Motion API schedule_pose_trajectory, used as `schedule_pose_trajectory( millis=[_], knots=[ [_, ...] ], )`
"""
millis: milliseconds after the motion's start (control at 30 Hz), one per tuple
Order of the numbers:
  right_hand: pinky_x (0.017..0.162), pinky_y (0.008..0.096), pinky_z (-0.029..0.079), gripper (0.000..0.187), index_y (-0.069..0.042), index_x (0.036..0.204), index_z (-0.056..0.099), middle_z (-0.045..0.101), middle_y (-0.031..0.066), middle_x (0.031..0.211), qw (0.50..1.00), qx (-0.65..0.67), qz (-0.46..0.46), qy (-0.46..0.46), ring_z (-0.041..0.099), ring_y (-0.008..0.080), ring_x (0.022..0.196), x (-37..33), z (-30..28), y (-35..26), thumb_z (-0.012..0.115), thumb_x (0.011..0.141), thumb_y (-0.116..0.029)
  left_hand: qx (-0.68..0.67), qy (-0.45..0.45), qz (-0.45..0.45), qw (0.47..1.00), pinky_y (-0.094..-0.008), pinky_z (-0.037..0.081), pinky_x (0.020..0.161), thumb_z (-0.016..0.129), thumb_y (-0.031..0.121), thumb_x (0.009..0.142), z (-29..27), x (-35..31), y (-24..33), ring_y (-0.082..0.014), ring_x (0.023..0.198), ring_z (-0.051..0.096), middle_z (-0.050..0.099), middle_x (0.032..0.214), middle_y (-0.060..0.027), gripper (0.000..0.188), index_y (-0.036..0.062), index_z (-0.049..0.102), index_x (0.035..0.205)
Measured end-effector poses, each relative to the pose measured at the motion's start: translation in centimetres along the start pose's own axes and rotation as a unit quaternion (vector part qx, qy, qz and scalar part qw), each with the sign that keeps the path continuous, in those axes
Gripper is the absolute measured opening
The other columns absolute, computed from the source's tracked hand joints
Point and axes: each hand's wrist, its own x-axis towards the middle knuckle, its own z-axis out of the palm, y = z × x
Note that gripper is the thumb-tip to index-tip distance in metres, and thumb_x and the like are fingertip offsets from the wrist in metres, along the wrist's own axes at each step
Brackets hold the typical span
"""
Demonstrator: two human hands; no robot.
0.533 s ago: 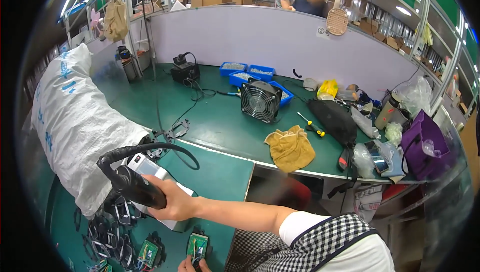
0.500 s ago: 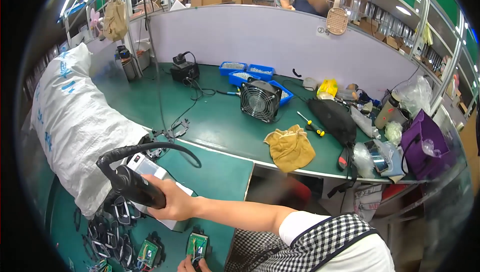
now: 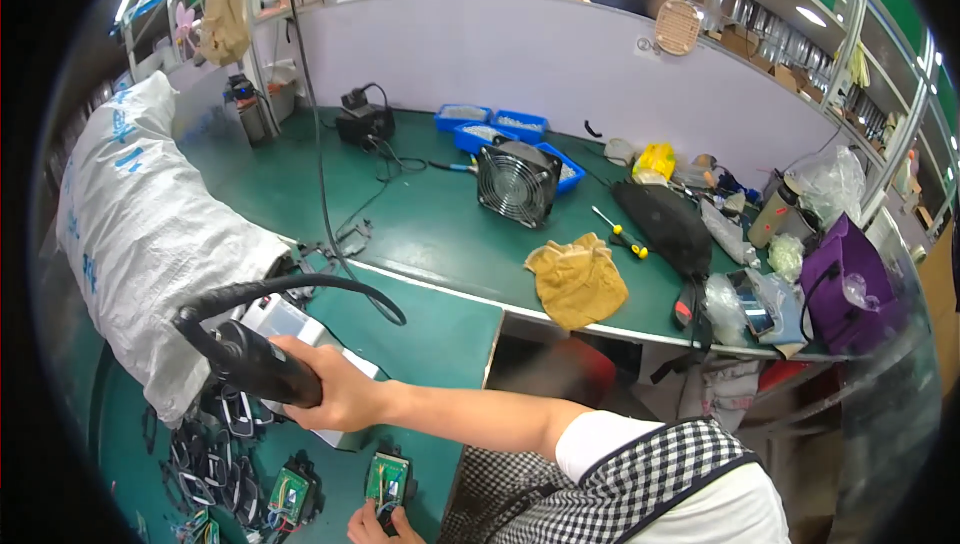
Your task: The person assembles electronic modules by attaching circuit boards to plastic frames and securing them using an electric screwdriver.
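My right arm reaches across to the left, and my right hand (image 3: 335, 384) is wrapped round a black corded electric screwdriver (image 3: 262, 362). A thick cable bends away from its upper end; the bit is hidden below my hand. At the lower edge, my left hand (image 3: 383, 526) grips the near end of a green circuit board (image 3: 386, 478) set in a black housing. What its fingertips press on is partly hidden. A second green board (image 3: 290, 493) in a black housing lies to the left. Beyond it is a heap of black plastic frames (image 3: 213, 464).
A white box-shaped device (image 3: 285, 319) stands behind my right hand. A large white woven sack (image 3: 160, 244) leans at the left. On the far green bench are a fan (image 3: 517, 184), blue trays of small parts (image 3: 520, 126), a tan cloth (image 3: 577, 281), a screwdriver (image 3: 627, 240) and a purple bag (image 3: 850, 289).
The view has shifted slightly, so most things sit a little higher and to the left. Both hands keep their holds. A person behind the partition has raised their head.
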Motion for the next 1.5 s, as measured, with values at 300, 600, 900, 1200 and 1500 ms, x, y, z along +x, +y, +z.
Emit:
schedule_pose_trajectory(
  millis=[300, 600, 900, 1200, 1500],
  knots=[
    [0.067, 0.0270, 0.041, 0.060, -0.004, 0.122, 0.036, 0.053, 0.0081, 0.081, 0.999, -0.008, -0.022, 0.037, 0.049, 0.0145, 0.069, -0.1, -0.4, 0.1, 0.057, 0.066, -0.002, -0.020, -0.021, -0.008, 1.000, -0.0436, 0.038, 0.080, 0.064, 0.020, 0.074, 0.4, -0.4, -0.2, -0.0356, 0.091, 0.047, 0.052, 0.098, -0.0193, 0.032, -0.0014, 0.058, 0.098],
    [0.072, 0.0278, 0.041, 0.063, 0.000, 0.122, 0.036, 0.055, 0.0089, 0.084, 0.997, 0.018, 0.060, 0.033, 0.050, 0.0127, 0.078, -0.2, 0.9, 0.7, 0.061, 0.064, -0.005, -0.047, 0.057, 0.029, 0.997, -0.0403, 0.038, 0.075, 0.062, 0.016, 0.071, 1.2, -0.8, -1.4, -0.0326, 0.085, 0.047, 0.052, 0.092, -0.0153, 0.031, 0.0002, 0.057, 0.097],
    [0.052, 0.0250, 0.046, 0.072, 0.000, 0.131, 0.013, 0.051, 0.0043, 0.064, 0.972, 0.161, 0.038, 0.165, 0.053, 0.0130, 0.053, -6.2, 1.8, -0.9, 0.055, 0.073, 0.004, -0.079, 0.081, 0.019, 0.993, -0.0320, 0.039, 0.055, 0.068, 0.002, 0.062, 1.9, 1.8, -1.2, -0.0213, 0.061, 0.047, 0.052, 0.064, -0.0031, 0.018, 0.0093, 0.065, 0.078],
    [0.059, 0.0323, 0.047, 0.076, -0.007, 0.132, 0.006, 0.051, 0.0100, 0.065, 0.986, 0.136, 0.079, 0.056, 0.053, 0.0177, 0.055, -9.6, 6.4, 0.6, 0.056, 0.076, 0.001, -0.069, 0.117, -0.012, 0.991, -0.0297, 0.039, 0.052, 0.070, 0.004, 0.055, 2.2, 1.1, -2.0, -0.0180, 0.058, 0.045, 0.047, 0.058, 0.0003, 0.020, 0.0117, 0.065, 0.073],
    [0.060, 0.0294, 0.047, 0.073, -0.001, 0.130, 0.006, 0.052, 0.0099, 0.067, 0.999, 0.015, 0.041, -0.008, 0.054, 0.0165, 0.059, -9.9, 6.3, 1.6, 0.055, 0.075, 0.002, -0.060, 0.118, 0.000, 0.991, -0.0293, 0.037, 0.051, 0.070, 0.003, 0.055, 2.2, 1.3, -1.9, -0.0176, 0.057, 0.044, 0.046, 0.059, 0.0011, 0.021, 0.0119, 0.064, 0.073]
  ],
)
